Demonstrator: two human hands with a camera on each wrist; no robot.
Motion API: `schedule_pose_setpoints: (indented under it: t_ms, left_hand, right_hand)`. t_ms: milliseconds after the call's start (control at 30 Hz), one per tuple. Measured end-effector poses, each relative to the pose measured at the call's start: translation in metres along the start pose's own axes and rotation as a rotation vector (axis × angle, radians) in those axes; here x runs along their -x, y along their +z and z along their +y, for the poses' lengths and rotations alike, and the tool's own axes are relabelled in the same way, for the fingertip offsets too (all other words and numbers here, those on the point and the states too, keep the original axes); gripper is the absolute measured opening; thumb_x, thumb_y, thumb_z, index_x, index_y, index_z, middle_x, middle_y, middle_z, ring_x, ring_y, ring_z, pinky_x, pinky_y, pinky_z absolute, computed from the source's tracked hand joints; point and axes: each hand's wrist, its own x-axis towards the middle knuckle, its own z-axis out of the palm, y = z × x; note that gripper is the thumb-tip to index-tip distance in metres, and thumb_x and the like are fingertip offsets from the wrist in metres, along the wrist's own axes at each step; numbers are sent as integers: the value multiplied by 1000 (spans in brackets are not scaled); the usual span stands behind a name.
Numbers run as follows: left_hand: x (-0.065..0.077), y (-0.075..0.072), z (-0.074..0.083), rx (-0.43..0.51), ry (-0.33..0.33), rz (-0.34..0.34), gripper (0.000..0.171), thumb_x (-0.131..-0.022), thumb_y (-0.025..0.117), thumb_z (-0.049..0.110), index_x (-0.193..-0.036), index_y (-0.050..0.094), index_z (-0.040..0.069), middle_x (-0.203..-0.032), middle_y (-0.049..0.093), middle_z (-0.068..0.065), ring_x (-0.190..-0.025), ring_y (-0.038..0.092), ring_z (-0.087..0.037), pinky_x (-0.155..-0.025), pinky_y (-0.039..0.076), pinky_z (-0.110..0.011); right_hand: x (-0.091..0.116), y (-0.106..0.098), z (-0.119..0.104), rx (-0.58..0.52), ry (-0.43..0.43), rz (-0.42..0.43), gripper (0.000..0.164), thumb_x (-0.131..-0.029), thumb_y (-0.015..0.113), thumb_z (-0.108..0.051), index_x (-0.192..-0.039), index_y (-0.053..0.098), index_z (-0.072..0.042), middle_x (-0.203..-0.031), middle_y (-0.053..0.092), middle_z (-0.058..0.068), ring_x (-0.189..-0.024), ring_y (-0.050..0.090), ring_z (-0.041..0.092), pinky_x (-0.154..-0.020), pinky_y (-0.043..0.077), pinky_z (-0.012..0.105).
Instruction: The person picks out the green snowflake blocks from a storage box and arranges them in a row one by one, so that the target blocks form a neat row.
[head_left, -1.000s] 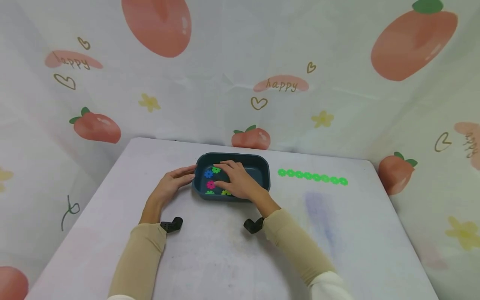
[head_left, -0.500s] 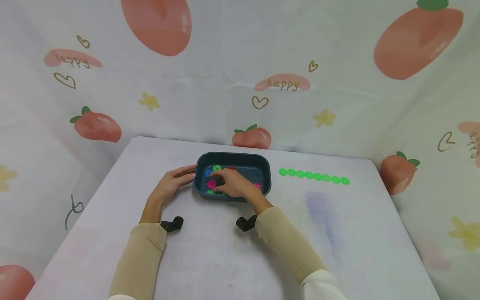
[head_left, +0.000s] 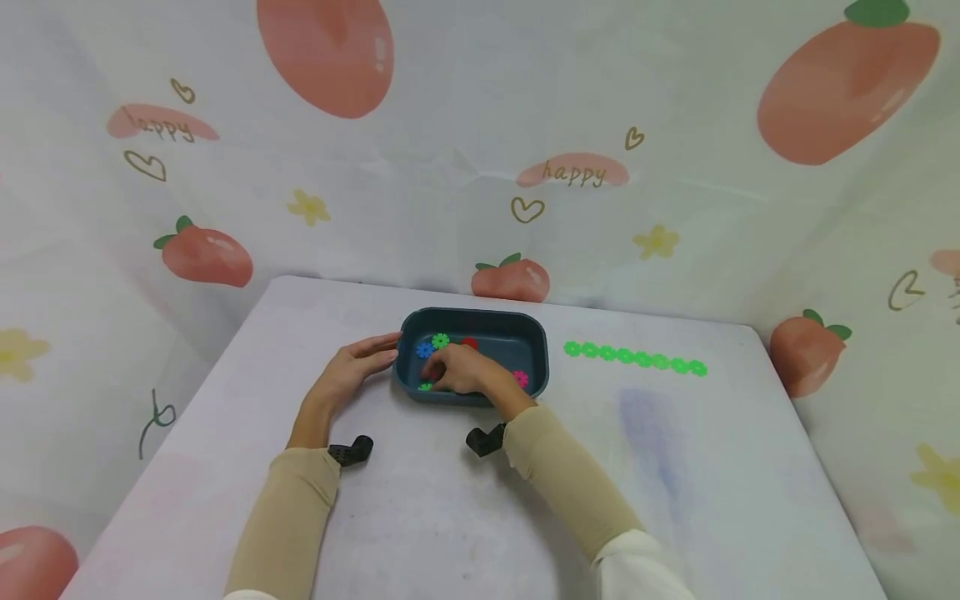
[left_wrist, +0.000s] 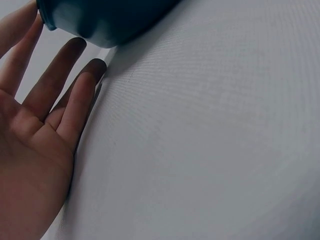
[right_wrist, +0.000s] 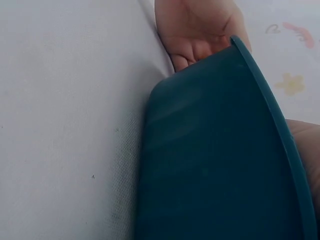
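Note:
A dark teal plastic bin (head_left: 510, 343) holds several flower-shaped plastic discs. My left hand (head_left: 347, 372) lies against the bin's left end with its fingers extended; in the left wrist view the left hand (left_wrist: 45, 130) touches the bin wall (left_wrist: 107, 25). My right hand (head_left: 467, 371) reaches inside, thumb and forefinger curled together around a pink disc (head_left: 436, 374) that is mostly hidden. Close to those fingers lie a blue disc (head_left: 424, 351) and a green disc (head_left: 440, 341). In the right wrist view, the bin wall (right_wrist: 210, 150) hides most of my right hand (right_wrist: 307, 150).
Right of the bin, a row of linked bright green discs (head_left: 635, 357) lies on the white table (head_left: 420, 517). Inside the bin are also a red disc (head_left: 468, 342) and another pink disc (head_left: 520, 379). A printed cloth (head_left: 420, 208) hangs behind the table.
My right hand has shifted left and lower inside the bin, and its spread fingers have closed over the pink disc. The left hand keeps its place at the bin's end.

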Motion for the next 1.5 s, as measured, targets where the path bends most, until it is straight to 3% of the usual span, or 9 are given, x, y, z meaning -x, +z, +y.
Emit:
schedule_pose_setpoints:
  t_ms: [367,767,1033,1367,1500]
  left_hand:
    - [-1,1,0,12,6,-11,62,-94,74,38,-149,54,19,-156,51,-7,-146,45,-22,-124,34,-43]
    - [-2,0,-3,-7,4,-7,63,-94,74,40,-150,53,20,-156,52,-6,-141,49,-15,-120,40,-34]
    - [-2,1,-4,-2,-3,-10,64,-93,74,43,-150,53,21,-157,50,-7,-147,43,-23,-126,31,-47]
    - [0,1,-2,-5,-5,-9,66,-93,74,42,-151,52,19,-159,48,-8,-149,41,-26,-128,28,-48]
    - [1,0,-2,-1,-11,-12,66,-93,74,42,-151,51,19,-159,47,-7,-149,40,-27,-128,28,-49]
  right_hand:
    - [-2,2,-2,24,39,-15,16,-93,76,-13,-108,75,-12,-109,75,2,-100,65,13,-98,56,31]
    - [2,0,0,7,15,19,11,-94,75,-19,-90,67,-13,-88,65,-2,-83,57,11,-76,50,22]
    - [17,-9,3,-54,-11,139,15,-92,78,-23,-89,67,-14,-87,67,-1,-78,59,12,-69,49,23]
    - [33,-26,9,-136,-4,299,11,-98,70,-20,-103,67,-11,-97,71,3,-83,62,13,-74,51,24]
    - [39,-32,10,-187,28,355,12,-99,69,-23,-106,68,-13,-97,72,2,-90,68,21,-77,54,26]
